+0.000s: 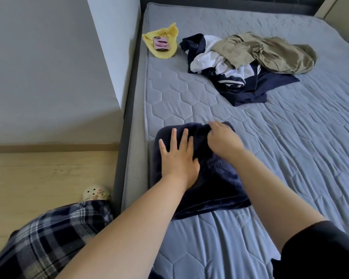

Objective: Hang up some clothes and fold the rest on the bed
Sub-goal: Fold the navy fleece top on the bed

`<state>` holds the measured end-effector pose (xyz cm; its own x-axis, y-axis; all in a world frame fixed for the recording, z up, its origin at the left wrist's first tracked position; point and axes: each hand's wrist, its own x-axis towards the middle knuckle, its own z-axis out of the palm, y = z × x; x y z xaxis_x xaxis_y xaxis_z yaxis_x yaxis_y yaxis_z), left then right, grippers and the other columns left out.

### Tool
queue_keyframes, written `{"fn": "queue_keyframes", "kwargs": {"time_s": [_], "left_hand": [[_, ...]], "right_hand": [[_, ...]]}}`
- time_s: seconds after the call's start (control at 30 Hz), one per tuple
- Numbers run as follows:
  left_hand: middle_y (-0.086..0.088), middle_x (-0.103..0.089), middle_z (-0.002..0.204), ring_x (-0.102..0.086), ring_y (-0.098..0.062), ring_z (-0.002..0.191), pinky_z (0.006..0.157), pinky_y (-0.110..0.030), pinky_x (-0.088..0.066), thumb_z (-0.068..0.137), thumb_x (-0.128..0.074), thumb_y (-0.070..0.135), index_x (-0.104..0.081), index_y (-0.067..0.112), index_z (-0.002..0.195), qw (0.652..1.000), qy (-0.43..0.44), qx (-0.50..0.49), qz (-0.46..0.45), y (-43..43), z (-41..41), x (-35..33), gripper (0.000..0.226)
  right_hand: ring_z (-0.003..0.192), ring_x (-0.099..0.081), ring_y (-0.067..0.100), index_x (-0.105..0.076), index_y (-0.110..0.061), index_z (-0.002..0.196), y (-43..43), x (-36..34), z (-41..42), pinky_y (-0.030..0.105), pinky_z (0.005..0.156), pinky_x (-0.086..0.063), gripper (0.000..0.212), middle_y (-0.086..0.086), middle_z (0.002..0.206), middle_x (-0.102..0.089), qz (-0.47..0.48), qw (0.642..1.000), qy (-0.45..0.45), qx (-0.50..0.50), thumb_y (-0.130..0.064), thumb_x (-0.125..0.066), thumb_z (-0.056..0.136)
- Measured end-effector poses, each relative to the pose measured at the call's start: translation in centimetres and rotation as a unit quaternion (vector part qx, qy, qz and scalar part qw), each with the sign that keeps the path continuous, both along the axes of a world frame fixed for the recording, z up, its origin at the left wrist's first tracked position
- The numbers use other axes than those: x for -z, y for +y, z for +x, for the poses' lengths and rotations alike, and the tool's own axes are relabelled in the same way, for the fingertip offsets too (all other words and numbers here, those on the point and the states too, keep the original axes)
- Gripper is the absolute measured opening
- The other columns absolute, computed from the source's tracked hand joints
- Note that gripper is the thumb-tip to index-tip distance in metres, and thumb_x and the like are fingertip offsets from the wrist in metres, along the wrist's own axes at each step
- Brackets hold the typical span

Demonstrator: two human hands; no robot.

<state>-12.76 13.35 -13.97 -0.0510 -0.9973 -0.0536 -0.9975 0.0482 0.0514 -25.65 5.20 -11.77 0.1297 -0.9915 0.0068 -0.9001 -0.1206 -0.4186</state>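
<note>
A dark navy cloth (216, 178) is lying folded on the bed (290, 137), close to the mattress's left edge and nearest the person. Its long axis is running away from the person, leaning slightly left, with the wider end sitting closest and the narrower, rounded end pointing toward the head of the bed. What kind of garment it is cannot be made out; a faint embossed pattern is showing near its middle, and both hands are covering much of the far half. The left hand (177, 158) is lying palm down on the cloth's left side, its fingers (174, 137) stretched straight and spread, pressing the fabric flat. The right hand (223, 140) is reaching across to the far right corner, slightly blurred, its fingers curling in and pinching a fold of the cloth, the tips tucking out of sight. Both forearms are extending from the lower edge, which is cutting them off. Farther up the bed, well apart, a pile of clothes (246, 63) is sitting loose, khaki on top of white and navy pieces. Near the left edge a phone (161, 43) is resting on a yellow cloth (165, 52).
</note>
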Motion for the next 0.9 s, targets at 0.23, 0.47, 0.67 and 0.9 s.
{"fn": "queue_keyframes", "kwargs": {"time_s": [0.23, 0.47, 0.67, 0.9], "left_hand": [[-0.002, 0.013, 0.16, 0.019, -0.032, 0.144, 0.111, -0.065, 0.001, 0.098, -0.027, 0.046, 0.0, 0.014, 0.152, 1.0, -0.003, 0.017, -0.014, 0.1, -1.0, 0.3, 0.068], [-0.003, 0.014, 0.159, 0.019, -0.031, 0.144, 0.11, -0.065, -0.003, 0.097, -0.021, 0.053, 0.0, 0.014, 0.152, 1.0, -0.003, 0.012, -0.014, -0.5, -0.8, 0.8, 0.071], [0.0, 0.011, 0.16, 0.015, -0.03, 0.145, 0.109, -0.065, -0.008, 0.092, -0.015, 0.063, 0.007, 0.032, 0.151, 1.0, 0.02, 0.019, -0.013, -1.1, 0.8, 1.5, 0.07], [0.005, 0.012, 0.16, 0.014, -0.028, 0.145, 0.11, -0.064, -0.011, 0.093, -0.02, 0.062, 0.004, 0.048, 0.147, 0.999, 0.039, 0.026, 0.003, -1.1, 2.5, 1.7, 0.06]], "right_hand": [[0.147, -0.007, 0.014, -0.026, -0.019, 0.15, 2.7, 5.1, -1.8, 0.044, 0.118, -0.001, 0.055, 0.002, 0.159, -0.015, 0.041, 0.995, 0.017, 0.089, -0.025, -0.027, 0.095], [0.135, -0.032, 0.033, -0.016, -0.013, 0.149, 1.9, 5.3, -3.1, 0.049, 0.107, -0.024, 0.072, 0.015, 0.149, -0.033, 0.083, 0.966, -0.004, 0.245, -0.052, -0.032, 0.091], [0.115, -0.056, 0.03, -0.053, -0.008, 0.13, 2.7, 4.5, -8.2, 0.036, 0.101, -0.04, 0.082, 0.01, 0.126, -0.059, 0.316, 0.864, -0.294, 0.261, -0.069, -0.058, 0.076], [0.121, -0.055, 0.025, -0.051, -0.015, 0.133, 4.1, 3.8, -7.4, 0.033, 0.09, -0.047, 0.076, 0.007, 0.132, -0.056, 0.36, 0.845, -0.326, 0.226, -0.069, -0.054, 0.08]]}}
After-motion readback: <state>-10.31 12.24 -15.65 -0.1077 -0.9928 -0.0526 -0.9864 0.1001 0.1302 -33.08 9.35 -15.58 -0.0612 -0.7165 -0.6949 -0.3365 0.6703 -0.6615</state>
